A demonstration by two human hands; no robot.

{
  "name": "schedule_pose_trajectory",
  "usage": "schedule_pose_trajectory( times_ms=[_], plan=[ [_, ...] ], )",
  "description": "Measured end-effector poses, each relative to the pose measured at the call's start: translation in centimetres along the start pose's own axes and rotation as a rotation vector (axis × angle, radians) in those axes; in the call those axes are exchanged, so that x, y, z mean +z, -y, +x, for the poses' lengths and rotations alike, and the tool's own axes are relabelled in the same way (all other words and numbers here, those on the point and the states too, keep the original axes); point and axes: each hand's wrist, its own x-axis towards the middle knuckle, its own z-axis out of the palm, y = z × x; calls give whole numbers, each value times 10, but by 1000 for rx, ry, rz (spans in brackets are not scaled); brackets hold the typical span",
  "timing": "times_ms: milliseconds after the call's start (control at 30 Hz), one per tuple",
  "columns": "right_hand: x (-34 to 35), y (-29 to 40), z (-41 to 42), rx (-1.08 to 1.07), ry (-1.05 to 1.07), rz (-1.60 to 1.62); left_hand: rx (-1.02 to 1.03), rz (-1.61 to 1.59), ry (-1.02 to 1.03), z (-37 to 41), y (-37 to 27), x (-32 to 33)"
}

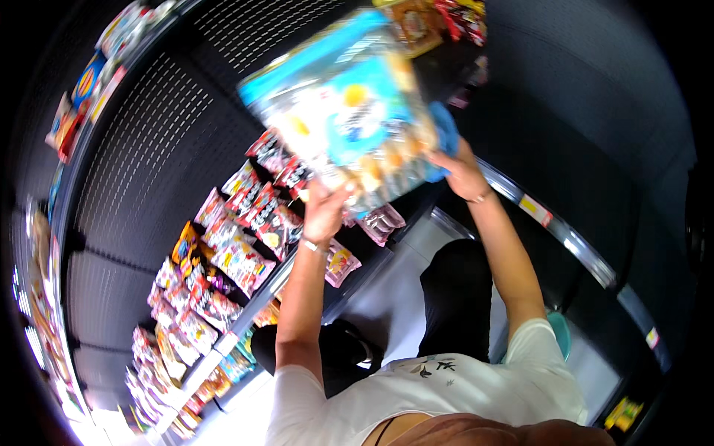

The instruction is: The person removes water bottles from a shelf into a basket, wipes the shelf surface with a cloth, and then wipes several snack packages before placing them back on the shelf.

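Note:
A large clear and light-blue plastic snack bag [357,120] is raised in front of me, above the shelf, partly blurred. My left hand [325,214] grips its lower edge, thumb over the front. At its right edge my right hand [460,170] holds the bag, with a blue cloth [443,136] between that hand and the bag. Small yellow-orange pieces show through the bag's lower part. Small red, pink and white snack packets [268,214] lie on the shelf beside and behind my left hand.
A shelf edge with price tags [223,343] runs past my left arm; another shelf rail [535,209] curves past my right. Above left is an upper shelf with packets [83,83]. Brown and red packages [415,25] sit behind the bag. A teal round object [559,334] is near the floor.

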Motion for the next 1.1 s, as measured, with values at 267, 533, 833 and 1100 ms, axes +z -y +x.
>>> schedule_pose_trajectory(
  times_ms=[267,533,833,1100],
  plan=[
    [-60,53,-46,48,-96,-324,-184,-44,419,67,31,49],
    [-111,70,-56,11,-351,-304,-52,73,344,103,95,101],
    [-218,70,-11,-128,-482,-352,-19,288,82,44,135,106],
    [-298,46,3,-139,-732,-240,-166,207,98,11,188,66]
  ],
)
